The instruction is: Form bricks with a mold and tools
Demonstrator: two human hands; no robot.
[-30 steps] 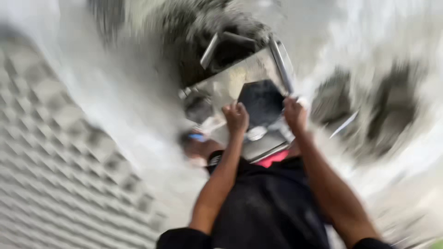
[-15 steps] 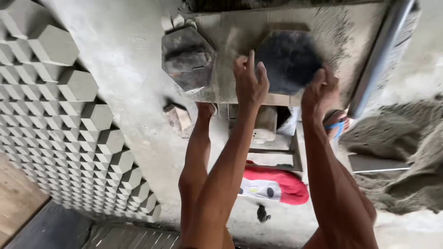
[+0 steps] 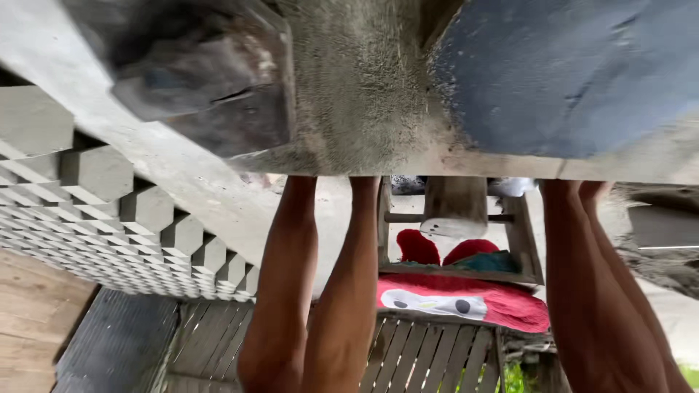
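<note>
My two hands are hidden behind the edge of a concrete-covered table (image 3: 364, 109), so I cannot tell if they grip something or are open. Only my left forearm (image 3: 280, 291) and my right forearm (image 3: 597, 291) are visible, going up under that edge. On the table, at 1 o'clock, lies a dark round form (image 3: 575, 73), and at 11 o'clock a dark hexagonal mould (image 3: 204, 80). At 9 o'clock many grey hexagonal concrete blocks (image 3: 109, 196) stand in rows. At 5 o'clock a red cloth (image 3: 466, 302) lies on a wooden pallet (image 3: 429, 356), below a wooden frame (image 3: 520, 247).
</note>
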